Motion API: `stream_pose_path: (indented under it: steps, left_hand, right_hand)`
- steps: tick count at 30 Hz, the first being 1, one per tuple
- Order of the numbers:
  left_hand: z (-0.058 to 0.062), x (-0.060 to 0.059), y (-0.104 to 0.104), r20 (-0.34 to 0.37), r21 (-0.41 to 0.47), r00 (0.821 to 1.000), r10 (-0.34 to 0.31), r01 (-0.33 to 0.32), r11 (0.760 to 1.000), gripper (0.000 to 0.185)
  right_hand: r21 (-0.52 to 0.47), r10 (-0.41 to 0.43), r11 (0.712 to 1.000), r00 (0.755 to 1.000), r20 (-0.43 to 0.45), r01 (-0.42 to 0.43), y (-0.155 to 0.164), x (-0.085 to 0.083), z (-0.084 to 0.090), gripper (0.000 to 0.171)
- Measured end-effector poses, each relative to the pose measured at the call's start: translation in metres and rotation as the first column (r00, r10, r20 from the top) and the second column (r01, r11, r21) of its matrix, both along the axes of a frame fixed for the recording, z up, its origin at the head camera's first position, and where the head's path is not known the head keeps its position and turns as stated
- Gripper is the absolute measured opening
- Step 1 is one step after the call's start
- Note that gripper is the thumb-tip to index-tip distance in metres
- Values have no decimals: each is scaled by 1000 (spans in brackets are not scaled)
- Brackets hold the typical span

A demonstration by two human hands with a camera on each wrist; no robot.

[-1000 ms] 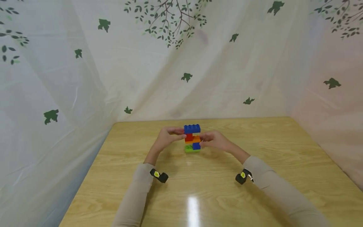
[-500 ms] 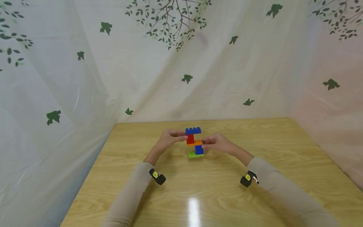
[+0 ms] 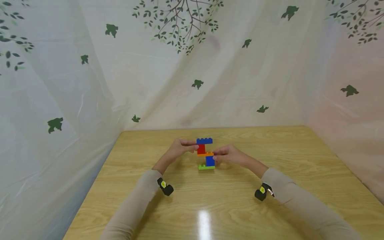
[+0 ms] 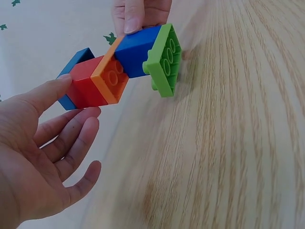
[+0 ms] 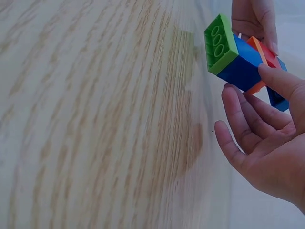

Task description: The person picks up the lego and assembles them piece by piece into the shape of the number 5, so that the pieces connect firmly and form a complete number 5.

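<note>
Head view shows the whole layout: a brick stack (image 3: 205,154) held upright just above the wood surface (image 3: 228,206), w/ a hand on each side, and a leaf-print curtain (image 3: 90,83) behind and to both sides. From there the stack reads top to bottom: blue plate (image 3: 204,141), red brick (image 3: 201,149), orange plate (image 3: 205,154), blue brick (image 3: 210,161), green plate (image 3: 206,167). Finger detail is too small to tell in that view.

Wrist views give what head view can't. Left wrist cam looks at the stack's underside: hollow tubes of the green plate (image 4: 164,59) and the orange plate (image 4: 111,79) show, and the green base is off the surface, not touching it. Right wrist cam shows the same lifted base (image 5: 220,43), wood grain blurred below.

Left hand (image 3: 179,149): thumb tip (image 4: 57,88) presses the red brick (image 4: 88,88); the other fingers are spread, fairly straight, below the stack, apart from it. Loose, wide.

Right hand (image 3: 228,154): thumb (image 5: 279,78) pressed on the blue brick (image 5: 243,67) near the orange plate; in left wrist cam its fingertips (image 4: 133,19) press the far side of that blue brick (image 4: 138,50), so it pinches the brick. Lower fingers (image 5: 238,119) lie relaxed beside the stack.

Black wrist cams (image 3: 166,187) sit on beige sleeves (image 3: 135,206).
</note>
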State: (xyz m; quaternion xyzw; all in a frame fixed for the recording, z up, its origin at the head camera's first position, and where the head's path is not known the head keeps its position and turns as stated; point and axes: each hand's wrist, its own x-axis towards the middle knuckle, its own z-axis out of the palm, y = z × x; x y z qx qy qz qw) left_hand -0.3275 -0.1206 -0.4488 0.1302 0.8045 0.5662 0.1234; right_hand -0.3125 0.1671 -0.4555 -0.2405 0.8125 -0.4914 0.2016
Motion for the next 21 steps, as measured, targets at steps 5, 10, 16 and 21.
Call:
stream_pose_path:
  steps: [5,10,16,21]
  left_hand:
    - [-3,-1,0,14,-25,1000,-5,6,1000,36]
    - [-5,-2,1,41,-44,999,10,-8,999,37]
    - [-6,-4,3,71,-64,997,27,-23,998,38]
    - [-7,-4,5,82,-89,996,45,-37,995,40]
  right_hand:
    - [5,0,1000,1000,23,0,0,0,-3,44]
    - [16,-18,1000,999,44,17,-2,-1,-4,45]
    - [17,-25,1000,996,82,24,-2,-2,-6,45]
    - [37,-36,999,996,83,33,-2,-3,-7,46]
